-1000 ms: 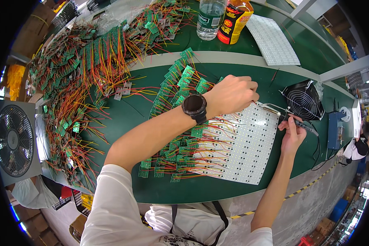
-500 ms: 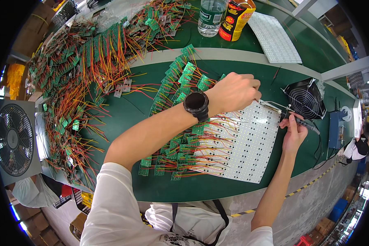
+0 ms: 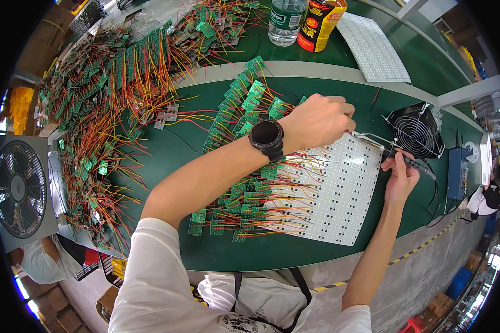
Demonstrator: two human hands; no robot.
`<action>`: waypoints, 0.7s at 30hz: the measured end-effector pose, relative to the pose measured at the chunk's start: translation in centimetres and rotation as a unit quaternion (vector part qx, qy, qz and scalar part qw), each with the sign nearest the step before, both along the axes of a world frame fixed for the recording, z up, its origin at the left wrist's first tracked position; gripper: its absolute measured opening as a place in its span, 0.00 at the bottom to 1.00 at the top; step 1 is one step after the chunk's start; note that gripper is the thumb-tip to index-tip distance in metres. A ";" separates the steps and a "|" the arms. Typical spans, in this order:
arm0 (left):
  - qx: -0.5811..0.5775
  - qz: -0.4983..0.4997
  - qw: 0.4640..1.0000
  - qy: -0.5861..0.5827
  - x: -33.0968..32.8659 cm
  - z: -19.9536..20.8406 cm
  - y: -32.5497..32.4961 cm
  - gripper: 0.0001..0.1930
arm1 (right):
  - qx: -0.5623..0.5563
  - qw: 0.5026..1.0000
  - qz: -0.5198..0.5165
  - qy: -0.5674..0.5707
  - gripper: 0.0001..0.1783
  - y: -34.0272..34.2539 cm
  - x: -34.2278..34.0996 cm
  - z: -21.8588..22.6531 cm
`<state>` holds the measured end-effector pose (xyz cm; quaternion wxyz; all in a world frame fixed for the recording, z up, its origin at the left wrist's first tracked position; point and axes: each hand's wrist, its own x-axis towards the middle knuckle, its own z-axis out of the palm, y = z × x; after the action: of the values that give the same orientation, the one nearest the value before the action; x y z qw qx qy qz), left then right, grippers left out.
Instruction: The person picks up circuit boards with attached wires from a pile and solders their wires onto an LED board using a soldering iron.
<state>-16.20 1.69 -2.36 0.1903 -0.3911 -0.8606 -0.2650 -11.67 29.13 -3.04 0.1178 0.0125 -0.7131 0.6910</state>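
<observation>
Head view shows two bare hands working at a white panel point(image 3: 344, 194) that lies on the green tabletop point(image 3: 216, 256), right of the middle. The left hand point(image 3: 323, 121), reaching across with a black watch point(image 3: 266, 139) on its wrist, is at the panel's upper edge. Its fingers are curled in close together; whether they pinch a wire, I cannot tell, as the hand covers the spot. The right hand point(image 3: 402, 177) has its fingers closed around the dark handle of an iron point(image 3: 389, 150), whose metal tip points left, just beside the left fingertips. A cable point(image 3: 438, 200) loops down behind the handle.

Small green boards point(image 3: 254, 94) stand in slanting rows along the panel's left side, partly under the left forearm, with red and yellow wires point(image 3: 289, 205) reaching over the panel. A large heap point(image 3: 89, 89) of similar wired boards fills the left. Beyond the right hand are a small black fan point(image 3: 416, 130) and a blue box point(image 3: 455, 175). At the back stand a clear bottle point(image 3: 286, 25) and a yellow-and-black container point(image 3: 319, 25), close together, with a second panel point(image 3: 375, 50) to their right.
</observation>
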 end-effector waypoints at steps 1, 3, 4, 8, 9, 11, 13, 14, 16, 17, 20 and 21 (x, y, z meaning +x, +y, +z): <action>-0.001 0.002 1.000 -0.001 0.0 0.0 0.0 0.01 | -0.019 1.000 -0.010 0.001 0.12 0.1 0.0 0.0; 0.001 0.000 1.000 -0.005 0.1 0.0 0.0 0.01 | -0.038 0.999 -0.019 0.002 0.12 0.3 0.0 -0.1; 0.004 -0.001 1.000 -0.007 0.1 0.1 0.0 0.01 | -0.035 0.999 -0.017 0.003 0.12 0.5 0.0 -0.2; -0.003 0.000 1.000 -0.009 0.0 0.3 0.0 0.01 | -0.038 0.999 -0.013 0.012 0.12 0.7 0.0 -0.3; -0.001 -0.002 1.000 -0.012 0.0 0.2 0.0 0.01 | -0.040 0.999 -0.012 0.012 0.12 0.7 -0.1 -0.4; -0.002 -0.002 1.000 -0.013 0.0 0.3 -0.2 0.01 | -0.039 0.999 -0.021 0.013 0.12 0.7 -0.1 -0.3; 0.010 -0.012 1.000 -0.022 0.0 0.3 -0.2 0.02 | -0.046 0.998 -0.026 0.024 0.12 0.4 0.0 -0.2; 0.006 -0.012 1.000 -0.016 0.0 0.5 -0.1 0.02 | -0.049 0.998 -0.032 0.032 0.11 0.3 0.0 -0.1; 0.011 -0.015 0.999 -0.038 0.0 0.8 0.1 0.03 | -0.047 0.997 -0.042 0.042 0.11 0.3 0.2 0.0; 0.006 -0.015 0.999 -0.029 0.1 1.0 0.2 0.03 | -0.041 0.997 -0.054 0.046 0.11 0.4 0.5 0.1; 0.005 -0.034 0.997 -0.070 0.1 1.2 0.2 0.07 | -0.064 0.994 -0.078 0.042 0.11 0.4 1.9 0.1; -0.004 -0.031 0.998 -0.063 0.2 1.2 -0.1 0.07 | -0.085 0.992 -0.086 0.030 0.11 0.1 2.7 -0.1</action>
<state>-16.00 1.58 -1.14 0.1258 -0.4009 -0.8594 -0.2913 -9.00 29.21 -3.13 0.1988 -0.0388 -0.6466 0.7354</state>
